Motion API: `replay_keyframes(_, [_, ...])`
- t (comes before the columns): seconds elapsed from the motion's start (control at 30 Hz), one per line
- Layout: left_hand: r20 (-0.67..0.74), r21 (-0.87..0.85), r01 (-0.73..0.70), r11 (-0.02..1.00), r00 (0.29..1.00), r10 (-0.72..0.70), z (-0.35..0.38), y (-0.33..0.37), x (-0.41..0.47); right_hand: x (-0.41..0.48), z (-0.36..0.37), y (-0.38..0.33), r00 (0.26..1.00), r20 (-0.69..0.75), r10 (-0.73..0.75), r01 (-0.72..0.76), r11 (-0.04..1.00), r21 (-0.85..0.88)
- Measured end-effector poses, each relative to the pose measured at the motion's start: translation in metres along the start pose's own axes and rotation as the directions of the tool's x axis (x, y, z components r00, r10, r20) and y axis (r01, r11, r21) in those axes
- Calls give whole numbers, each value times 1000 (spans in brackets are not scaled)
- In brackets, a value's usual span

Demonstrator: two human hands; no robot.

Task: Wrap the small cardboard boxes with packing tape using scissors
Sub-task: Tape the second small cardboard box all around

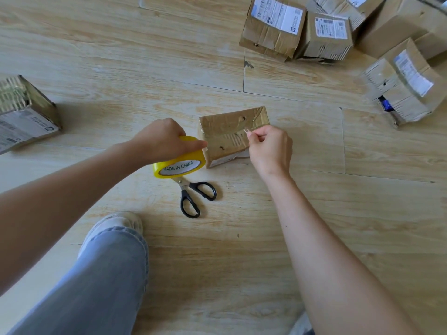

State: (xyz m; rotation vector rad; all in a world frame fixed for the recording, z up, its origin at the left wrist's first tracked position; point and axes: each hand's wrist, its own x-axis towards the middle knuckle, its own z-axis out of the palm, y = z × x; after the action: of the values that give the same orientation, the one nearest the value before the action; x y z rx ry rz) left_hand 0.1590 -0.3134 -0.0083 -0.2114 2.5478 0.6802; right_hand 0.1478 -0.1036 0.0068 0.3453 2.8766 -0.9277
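At the far left a taped cardboard box [26,117] with a shipping label lies on the wooden floor [121,56]. Right of it, the left hand [162,140] grips a yellow packing tape roll [180,165], fingers curled over its top and a fingertip reaching the left edge of the small cardboard box [229,134]. Black-handled scissors [197,194] lie on the floor just near of the roll, blades hidden under it. The small box sits mid-floor between the two hands, already glossy with tape. The right hand [271,147] hovers over its right side, thumb and forefinger pinching a thin clear end of tape, the other fingers curled in. Far right, a pile of labelled boxes [326,32] stands well apart.
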Motion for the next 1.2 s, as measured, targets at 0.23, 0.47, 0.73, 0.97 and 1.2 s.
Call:
replay_keyframes(0.23, [-49,36,53,998,998,-51,10,2,0,-6,11,7,952,-78,-296,258,913,-316])
replay_keyframes(0.47, [-52,55,78,995,996,-75,13,3,-1,-9,22,14,907,-53,-418,322,768,-554])
replay_keyframes(0.73, [-97,62,36,997,995,-30,4,4,9,-11,14,21,905,29,-425,390,800,-455])
replay_keyframes(0.97, [114,-109,-66,992,990,78,-9,-7,8,-40,40,32,773,403,-489,631,656,-413])
replay_keyframes(1.2, [142,-22,-55,998,988,57,-9,-17,14,-41,46,34,779,383,-496,626,645,-438])
